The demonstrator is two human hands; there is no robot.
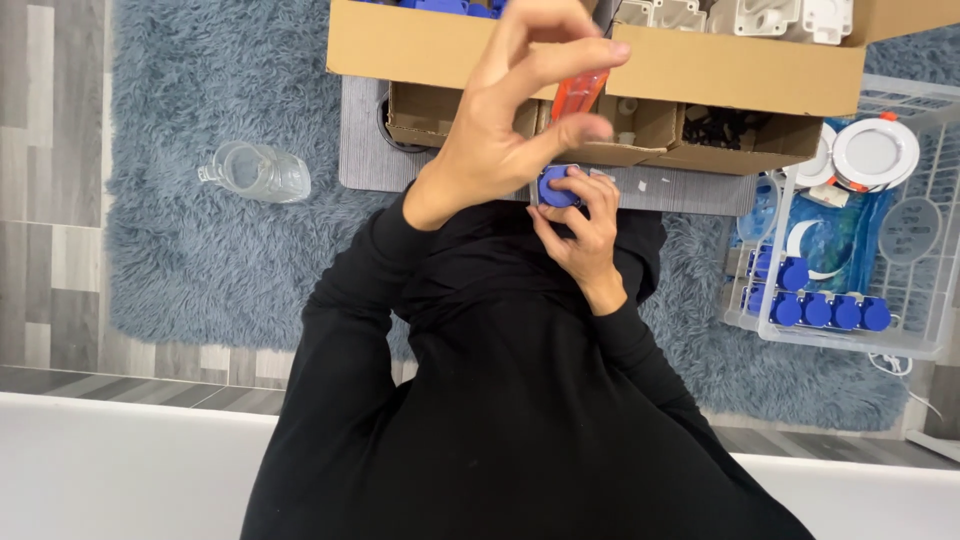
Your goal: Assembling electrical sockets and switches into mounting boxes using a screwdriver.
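Note:
My left hand [515, 110] is raised in front of the cardboard box, its fingers closed around an orange-handled screwdriver [578, 93] that points down. Just below it, my right hand [585, 235] grips a small grey block with a round blue cap [555, 187], held close to my chest above the grey mat. The screwdriver's tip is hidden behind my left fingers, right above the blue-capped part. Black sleeves cover both of my arms.
A large cardboard box [700, 65] holds white plastic housings [740, 15], with smaller open boxes [640, 125] in front. A clear crate [920, 250] on the right holds blue-capped parts [820, 308] and round white lamps [875, 152]. A clear bottle [257, 172] lies on the shaggy rug [190, 230].

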